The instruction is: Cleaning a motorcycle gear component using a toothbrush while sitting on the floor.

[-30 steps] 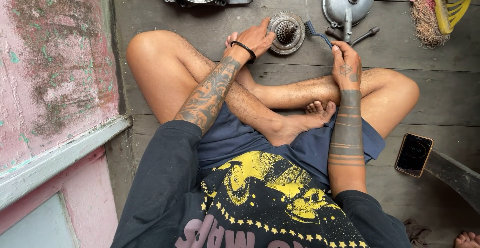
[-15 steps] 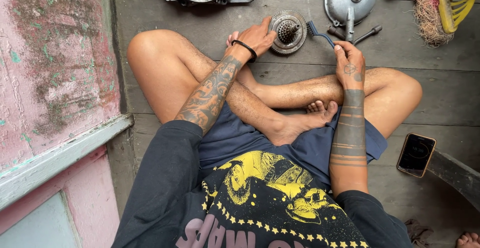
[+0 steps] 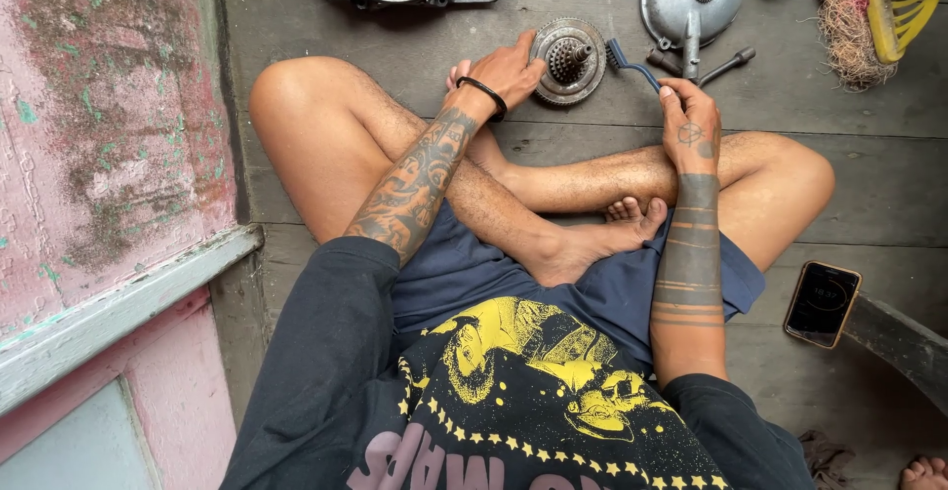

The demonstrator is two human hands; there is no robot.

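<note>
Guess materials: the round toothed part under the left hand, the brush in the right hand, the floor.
Round grey gear-like disc steadied by the left hand: likely cast or machined metal, dull grey, grimy, with a toothed hub. Small blue-handled brush in the right hand: handle looks plastic, uniform blue; bristle material unclear. Grey plank floor: weathered unpainted wood, visible grain and board seams.

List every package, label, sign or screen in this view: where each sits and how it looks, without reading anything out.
Phone: flat on the grey floor planks beside the person's right knee; a rounded rectangle with an orange-brown rim, its dark screen lit with faint pale figures.
Shirt print: on the person's dark shirt at the bottom of the view; a yellow picture ringed with small yellow stars, pink lettering below.
No packages, labels or signs show.
</note>
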